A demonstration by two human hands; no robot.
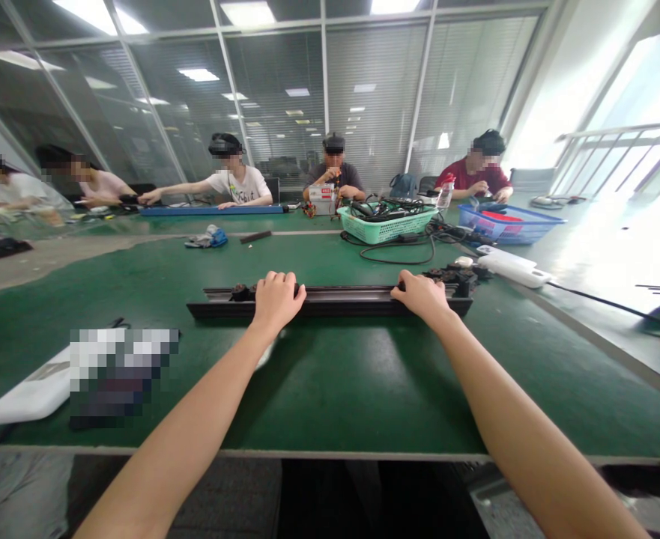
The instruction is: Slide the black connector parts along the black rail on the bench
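Note:
A long dark metal rail (346, 299) with a lengthwise channel lies crosswise on the green table in front of me. My left hand (276, 301) is closed over its left part, fingers curled over the far side. My right hand (424, 296) closes over the right part the same way. A small bit of black shows at the fingertips of each hand; its shape is mostly hidden. Black round fittings (242, 292) sit in the channel left of my left hand. More black fittings (463, 281) cluster at the right end, beside my right hand.
A green basket (386, 229) of black cables and a blue basket (524, 230) stand beyond the rail. White devices (512, 266) with a cable lie to the right, another white device (31, 385) at front left. A crumpled blue-grey cloth (209, 237) lies farther back. Several people sit across the table.

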